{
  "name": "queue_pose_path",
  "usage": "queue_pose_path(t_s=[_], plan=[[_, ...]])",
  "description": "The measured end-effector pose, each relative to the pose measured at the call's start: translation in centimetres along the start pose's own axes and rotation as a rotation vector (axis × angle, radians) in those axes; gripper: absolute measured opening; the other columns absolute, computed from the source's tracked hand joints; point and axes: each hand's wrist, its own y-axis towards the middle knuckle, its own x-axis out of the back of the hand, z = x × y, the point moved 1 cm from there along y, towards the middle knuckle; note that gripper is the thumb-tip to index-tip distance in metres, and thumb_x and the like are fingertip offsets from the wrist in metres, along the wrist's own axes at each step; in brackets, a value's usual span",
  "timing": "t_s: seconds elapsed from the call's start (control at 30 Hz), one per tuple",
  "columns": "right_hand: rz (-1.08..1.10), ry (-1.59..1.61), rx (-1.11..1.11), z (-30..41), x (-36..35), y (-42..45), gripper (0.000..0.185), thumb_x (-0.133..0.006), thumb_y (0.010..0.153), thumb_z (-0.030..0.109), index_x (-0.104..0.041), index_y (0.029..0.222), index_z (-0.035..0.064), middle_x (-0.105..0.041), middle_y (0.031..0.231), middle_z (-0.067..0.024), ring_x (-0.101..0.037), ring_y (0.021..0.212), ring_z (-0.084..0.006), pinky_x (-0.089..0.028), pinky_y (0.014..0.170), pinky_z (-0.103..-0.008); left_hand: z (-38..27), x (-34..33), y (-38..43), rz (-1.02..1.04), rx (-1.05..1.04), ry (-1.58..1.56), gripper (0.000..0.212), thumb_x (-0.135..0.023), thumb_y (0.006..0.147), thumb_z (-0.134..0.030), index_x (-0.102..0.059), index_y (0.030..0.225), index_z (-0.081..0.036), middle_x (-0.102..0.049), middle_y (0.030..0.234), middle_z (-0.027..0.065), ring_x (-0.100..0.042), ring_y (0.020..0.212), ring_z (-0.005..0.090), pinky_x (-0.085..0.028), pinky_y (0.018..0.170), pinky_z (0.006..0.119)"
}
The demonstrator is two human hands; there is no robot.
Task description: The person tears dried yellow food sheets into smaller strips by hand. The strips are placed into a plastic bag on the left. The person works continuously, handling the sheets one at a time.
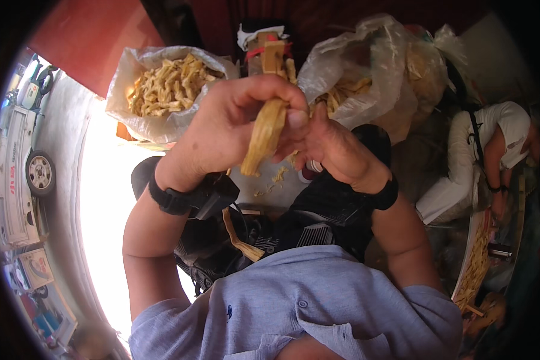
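A dried, yellowish-brown curved piece of plant material [266, 137], perhaps root or bark, is pinched between the thumb and fingers of my left hand [227, 123]. Its lower end points down toward my lap. My right hand [346, 153] is close on the other side, thumb raised and fingertips near the left fingers. Whether those fingertips grip anything is hidden. A longer thin dried piece [242, 245] lies across my dark trousers. Beyond my left hand, a white plastic sack [117, 94] holds many similar dried pieces [171, 87].
A clear plastic bag [382, 85] with more dried pieces stands beyond my right hand. Between the bags is a wooden block with red binding [270, 51]. Scraps [279, 175] litter the floor. At right, a person in white [472, 144] bends beside a long tray of pieces [472, 265].
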Motion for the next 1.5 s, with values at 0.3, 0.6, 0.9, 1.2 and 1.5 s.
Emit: queue_pose_path(t_s=[0.3,0.6,0.9,1.2,1.5], plan=[[-0.14,0.727,0.589,3.6,11.2,2.5,0.038,-0.044,0.104,0.028,-0.046,0.126,-0.0034,-0.058,0.092,-0.0066,-0.059,0.083,-0.0182,-0.046,0.09,-0.0365,2.1,4.4,0.8,0.088,-0.117,0.471,0.01,-0.069,0.089,-0.007,-0.069,0.096,0.0,-0.07,0.09,0.0082,-0.064,0.079,0.0157,-0.052,0.073,0.029],[-0.693,0.501,0.973,5.1,19.4,1.8,0.042,-0.031,0.107,0.036,-0.056,0.099,0.0031,-0.057,0.078,-0.0045,-0.055,0.077,-0.0179,-0.048,0.083,-0.0341,3.6,10.8,1.8,-0.418,-0.024,0.422,0.02,-0.064,0.095,-0.017,-0.068,0.106,-0.001,-0.07,0.092,0.0088,-0.063,0.079,0.0122,-0.053,0.071,0.025],[-0.051,0.039,0.673,6.7,13.5,4.7,0.045,-0.038,0.105,0.04,-0.06,0.101,0.0009,-0.054,0.066,-0.0018,-0.049,0.061,-0.0105,-0.043,0.066,-0.0254,6.2,9.7,3.5,-0.069,0.015,0.525,0.032,-0.058,0.091,0.002,-0.067,0.121,-0.006,-0.055,0.138,0.0074,-0.049,0.13,0.0226,-0.039,0.108,0.037],[0.548,-0.337,-0.241,-0.4,9.3,12.8,0.035,-0.048,0.103,0.028,-0.064,0.098,-0.0034,-0.069,0.08,-0.0056,-0.063,0.075,-0.0113,-0.048,0.075,-0.0251,9.5,10.0,5.5,-0.225,0.111,-0.36,0.069,-0.057,0.096,-0.047,-0.04,0.142,0.002,-0.061,0.125,0.0177,-0.057,0.119,0.0266,-0.043,0.104,0.04],[0.022,-0.338,-0.019,-4.2,8.2,15.2,0.017,-0.063,0.095,0.017,-0.058,0.102,0.0017,-0.066,0.081,-0.0057,-0.063,0.071,-0.0127,-0.05,0.062,-0.0286,11.7,8.9,5.0,-0.22,0.303,0.113,0.05,-0.052,0.101,-0.036,-0.054,0.133,0.001,-0.066,0.117,0.0093,-0.061,0.107,0.0161,-0.047,0.094,0.029]])
